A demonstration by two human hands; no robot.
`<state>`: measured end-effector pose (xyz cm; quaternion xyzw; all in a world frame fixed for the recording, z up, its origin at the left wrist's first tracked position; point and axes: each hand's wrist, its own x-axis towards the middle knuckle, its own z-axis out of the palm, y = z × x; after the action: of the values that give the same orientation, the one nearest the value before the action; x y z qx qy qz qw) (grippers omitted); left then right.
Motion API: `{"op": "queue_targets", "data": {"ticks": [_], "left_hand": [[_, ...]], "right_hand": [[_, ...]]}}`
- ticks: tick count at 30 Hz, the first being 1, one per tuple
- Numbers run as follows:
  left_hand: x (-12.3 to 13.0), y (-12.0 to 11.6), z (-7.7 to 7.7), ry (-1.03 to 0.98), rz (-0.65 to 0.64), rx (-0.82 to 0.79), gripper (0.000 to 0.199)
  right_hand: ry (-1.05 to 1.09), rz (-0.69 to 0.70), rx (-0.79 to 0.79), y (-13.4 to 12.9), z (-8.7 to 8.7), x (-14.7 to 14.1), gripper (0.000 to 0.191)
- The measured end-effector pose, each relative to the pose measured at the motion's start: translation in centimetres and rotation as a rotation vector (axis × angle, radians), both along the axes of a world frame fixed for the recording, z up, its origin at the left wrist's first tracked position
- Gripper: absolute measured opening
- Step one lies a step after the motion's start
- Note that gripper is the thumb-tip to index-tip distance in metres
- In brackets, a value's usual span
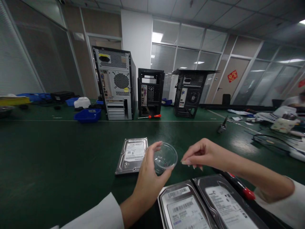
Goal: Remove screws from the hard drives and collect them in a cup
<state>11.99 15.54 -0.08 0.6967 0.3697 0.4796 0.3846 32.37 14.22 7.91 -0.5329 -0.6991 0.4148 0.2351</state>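
Labels: white barcode stickers are seen on the hard drive (pixel 132 155) and on two nearer drives (pixel 184 206); the print is too small to be read.
Left hand (pixel 149 178): a clear plastic dish (pixel 165 157) is gripped by its rim, above the desk (pixel 59 159).
Right hand (pixel 202 154): fingertips are pinched together just beside the dish; whether anything is held cannot be told.
Surroundings: three computer cases (pixel 115 84) are stood at the back, a red-handled screwdriver (pixel 152 116) and a blue tray (pixel 88 115) near them.
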Motion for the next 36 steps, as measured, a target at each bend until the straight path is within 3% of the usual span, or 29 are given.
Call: {"op": "queue_targets", "data": {"ticks": [3,6,21,29,36], "left_hand": [[0.1,0.1,-0.1,-0.003,0.014,-0.009,0.059],[0.1,0.2,0.0,-0.014,0.015,-0.017,0.059],[0.0,0.0,0.3,-0.083,-0.068,-0.082,0.061],[0.0,0.1,0.0,-0.076,-0.032,-0.064,0.061],[0.2,0.3,-0.3,-0.1,0.009,-0.102,0.061]], "right_hand": [[0.03,-0.016,-0.162,-0.8,-2.1,1.4,0.023],[0.061,-0.016,-0.233,-1.4,-3.1,1.6,0.021],[0.097,-0.033,-0.293,-1.2,-3.3,1.3,0.018],[-0.183,0.085,-0.054,0.5,-3.6,2.4,0.017],[-0.297,0.262,0.169,0.0,-3.3,0.7,0.014]]}}
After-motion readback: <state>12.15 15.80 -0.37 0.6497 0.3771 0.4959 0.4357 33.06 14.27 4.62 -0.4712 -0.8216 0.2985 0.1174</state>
